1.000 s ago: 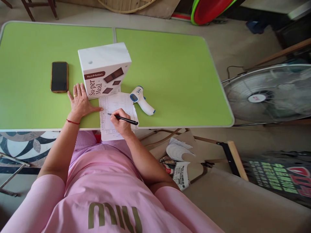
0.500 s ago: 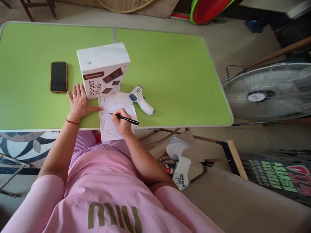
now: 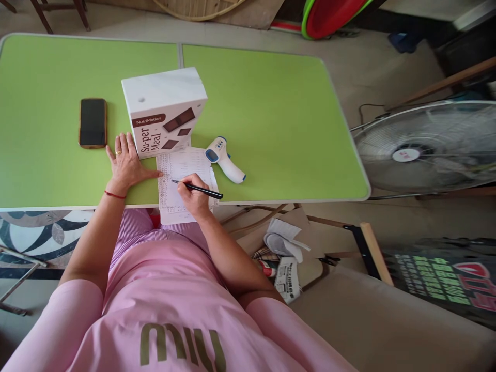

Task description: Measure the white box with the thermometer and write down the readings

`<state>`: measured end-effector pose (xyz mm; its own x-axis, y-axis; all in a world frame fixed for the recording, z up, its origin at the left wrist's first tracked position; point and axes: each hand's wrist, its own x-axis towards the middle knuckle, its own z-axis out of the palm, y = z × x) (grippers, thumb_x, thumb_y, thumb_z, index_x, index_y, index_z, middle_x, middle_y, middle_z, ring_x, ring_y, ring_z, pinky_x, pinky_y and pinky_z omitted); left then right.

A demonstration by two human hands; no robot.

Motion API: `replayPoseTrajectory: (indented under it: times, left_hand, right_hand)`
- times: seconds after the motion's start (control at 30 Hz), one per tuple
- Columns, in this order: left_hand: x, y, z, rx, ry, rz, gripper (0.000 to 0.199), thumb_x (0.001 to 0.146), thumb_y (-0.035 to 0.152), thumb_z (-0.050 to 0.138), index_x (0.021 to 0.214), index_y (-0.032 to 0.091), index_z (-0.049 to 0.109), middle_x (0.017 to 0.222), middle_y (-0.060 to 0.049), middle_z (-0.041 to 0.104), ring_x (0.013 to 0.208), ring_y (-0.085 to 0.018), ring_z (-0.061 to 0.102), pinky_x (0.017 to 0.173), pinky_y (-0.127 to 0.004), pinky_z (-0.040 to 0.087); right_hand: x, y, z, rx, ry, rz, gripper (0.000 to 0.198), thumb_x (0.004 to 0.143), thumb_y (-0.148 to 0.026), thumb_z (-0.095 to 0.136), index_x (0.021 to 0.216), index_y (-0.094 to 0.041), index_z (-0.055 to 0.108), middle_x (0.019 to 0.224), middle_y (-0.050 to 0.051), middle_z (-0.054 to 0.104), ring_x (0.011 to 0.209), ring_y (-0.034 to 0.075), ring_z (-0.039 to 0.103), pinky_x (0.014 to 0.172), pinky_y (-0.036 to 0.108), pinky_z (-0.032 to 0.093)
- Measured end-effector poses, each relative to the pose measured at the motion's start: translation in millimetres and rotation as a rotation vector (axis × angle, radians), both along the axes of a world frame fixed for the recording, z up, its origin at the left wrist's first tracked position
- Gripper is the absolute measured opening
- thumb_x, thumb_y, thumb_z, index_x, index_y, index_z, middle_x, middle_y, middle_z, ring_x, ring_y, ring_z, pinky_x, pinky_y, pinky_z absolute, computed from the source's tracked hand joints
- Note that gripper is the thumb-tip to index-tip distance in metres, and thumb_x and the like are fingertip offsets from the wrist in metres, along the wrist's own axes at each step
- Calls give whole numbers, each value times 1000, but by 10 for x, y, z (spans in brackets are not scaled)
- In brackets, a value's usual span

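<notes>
Right hand (image 3: 195, 195) is holding a black pen (image 3: 198, 189), grip clamped on its barrel w/ fingers curled, tip touching the paper sheet (image 3: 182, 170) approx. mid-page. The sheet is lying at the near edge of the green tabletop (image 3: 279, 119), its lower end hanging slightly over that edge, covered in rows of small writing too fine to read. Left hand (image 3: 124, 164) is resting flat, palm down, fingers spread apart & gripping nothing; thumb tip is touching the sheet's left edge. Ring on one finger, red band on the wrist. A white box (image 3: 165, 111) marked "Super Meal" is standing just behind the sheet, right beside the left hand's fingertips. A white-and-blue thermometer gun (image 3: 225, 159) is lying just right of the sheet's top corner. A dark phone (image 3: 93, 123) is lying face up, left of the box, near the left hand but apart. A fan (image 3: 426, 150) is standing on the floor to the right of the tabletop.
</notes>
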<state>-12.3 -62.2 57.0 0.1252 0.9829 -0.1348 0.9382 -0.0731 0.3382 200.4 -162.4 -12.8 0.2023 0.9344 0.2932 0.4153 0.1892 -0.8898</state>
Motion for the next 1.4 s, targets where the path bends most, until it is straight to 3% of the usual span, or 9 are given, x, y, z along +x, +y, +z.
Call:
replayPoseTrajectory:
  times: [0.5, 0.6, 0.7, 0.87, 1.03, 1.13, 1.27, 1.4]
  left_hand:
    - [21, -7, 28, -15, 21, 4, 166, 70, 76, 104, 190, 1, 17, 197, -35, 13, 186, -56, 9, 150, -74, 4]
    - [15, -3, 4, -12, 9, 4, 167, 68, 76, 105, 190, 0, 18, 197, -36, 13, 186, -56, 9, 150, -75, 3]
    - [-11, 14, -53, 12, -33, -9, 169, 65, 77, 105, 190, 2, 20, 197, -35, 15, 186, -59, 9, 150, -77, 3]
    - [-84, 67, -189, 76, -152, -11, 159, 68, 72, 103, 188, 2, 25, 196, -33, 24, 186, -56, 14, 152, -71, 2]
    - [-148, 96, -276, 135, -260, -37, 142, 77, 66, 94, 188, 5, 27, 194, -31, 32, 185, -52, 22, 152, -69, 7]
    - [-165, 101, -306, 147, -241, -57, 131, 76, 47, 89, 185, 4, 29, 191, -32, 37, 184, -51, 25, 152, -69, 8]
    - [-185, 112, -344, 193, -261, 2, 119, 71, 21, 75, 180, -1, 34, 184, -36, 46, 180, -50, 36, 150, -66, 22]
    - [-278, 162, -343, 329, -370, 128, 101, 74, 12, 69, 171, 7, 42, 166, -31, 62, 164, -46, 56, 142, -66, 39]
  right_hand:
    - [-10, -5, 0, 13, -7, 3, 29, 101, -51, 66, 84, -29, 57, 69, -5, 62, 62, 16, 58, 65, 29, 53]
    - [39, -12, 7, 57, 15, -2, 33, 106, -57, 64, 90, -29, 63, 73, -4, 65, 63, 17, 60, 65, 30, 56]
    - [203, 53, 27, 121, -57, 0, 34, 111, -60, 60, 105, -28, 71, 88, 2, 74, 78, 22, 71, 78, 36, 65]
    - [620, 259, 11, 130, -338, 30, 32, 114, -43, 54, 123, -28, 81, 115, 12, 79, 112, 31, 78, 105, 49, 68]
    - [791, 321, -133, 62, -479, 77, 41, 113, -28, 50, 138, -29, 83, 119, 14, 79, 116, 32, 75, 110, 51, 68]
    - [761, 319, -221, 69, -524, 78, 48, 111, -23, 46, 138, -26, 85, 119, 16, 78, 115, 33, 75, 113, 57, 67]
    - [713, 340, -290, 91, -526, 51, 53, 106, -15, 45, 138, -25, 86, 119, 16, 77, 117, 35, 75, 116, 61, 66]
    - [698, 375, -328, 111, -495, 56, 54, 101, -11, 46, 135, -24, 86, 122, 18, 78, 118, 35, 76, 116, 62, 67]
